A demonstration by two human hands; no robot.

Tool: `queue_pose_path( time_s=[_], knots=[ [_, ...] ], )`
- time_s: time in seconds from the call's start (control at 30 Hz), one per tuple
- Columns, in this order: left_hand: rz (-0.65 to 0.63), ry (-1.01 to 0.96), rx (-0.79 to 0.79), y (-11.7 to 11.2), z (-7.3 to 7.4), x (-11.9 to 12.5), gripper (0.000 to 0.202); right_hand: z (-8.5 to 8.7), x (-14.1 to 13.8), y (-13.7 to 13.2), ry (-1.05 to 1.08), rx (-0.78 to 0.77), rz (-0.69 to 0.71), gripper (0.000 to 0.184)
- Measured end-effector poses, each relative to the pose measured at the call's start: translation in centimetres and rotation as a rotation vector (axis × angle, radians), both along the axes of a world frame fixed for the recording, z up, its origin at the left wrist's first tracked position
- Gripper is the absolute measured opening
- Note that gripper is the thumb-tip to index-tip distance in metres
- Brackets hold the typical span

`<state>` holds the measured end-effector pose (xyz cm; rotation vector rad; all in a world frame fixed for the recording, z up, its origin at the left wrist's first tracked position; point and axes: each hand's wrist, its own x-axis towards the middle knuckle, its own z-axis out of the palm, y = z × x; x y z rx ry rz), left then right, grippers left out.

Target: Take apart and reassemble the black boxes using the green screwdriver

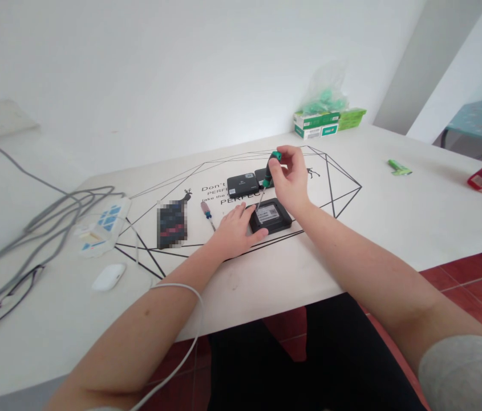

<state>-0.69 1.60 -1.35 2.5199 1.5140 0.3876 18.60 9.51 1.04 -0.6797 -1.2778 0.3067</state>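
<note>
Black case (270, 216) | I'm steadying its left edge, left hand (235, 231) fingers spread | right hand (291, 180) pinching screwdriver (268, 175) above | best pressing vertically

Bare left hand (237, 229): held low, palm turned down, fingers extended forward and slightly spread, thumb set apart to the right. Bare left forearm (167, 308): angled forward from lower left. Bare right hand (291, 181): raised higher, fingers curled toward the thumb in a grip. Bare right forearm (352, 251): extended diagonally from lower right; light-grey fabric sleeve (458, 371) worn above the elbow.
</note>
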Motion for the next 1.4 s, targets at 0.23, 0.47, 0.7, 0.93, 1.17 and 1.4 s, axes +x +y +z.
queue_pose_path(
  time_s=[0.23,0.47,0.7,0.93,1.17,1.4],
  knots=[
    [0.011,-0.242,0.272,0.8,0.4,-0.3,0.018,-0.7,-0.6,0.3,0.059,-0.051,0.009,0.040],
    [0.010,-0.252,0.263,1.3,0.1,-0.4,0.014,-1.4,-0.7,1.2,0.062,-0.080,-0.036,0.040],
    [0.055,-0.247,0.281,1.6,0.0,-0.6,0.011,-1.3,0.3,1.9,0.085,-0.068,-0.072,0.040],
    [0.019,-0.248,0.242,1.4,0.0,-0.4,0.012,-1.8,0.3,2.0,0.071,-0.145,-0.067,0.038],
    [0.007,-0.258,0.230,1.3,-0.2,-0.2,0.009,-1.8,-0.2,1.5,0.025,-0.155,-0.076,0.034],
    [0.002,-0.230,0.232,1.5,-0.3,-0.3,0.016,-1.6,-0.8,1.2,0.082,-0.149,-0.017,0.040]
  ],
)
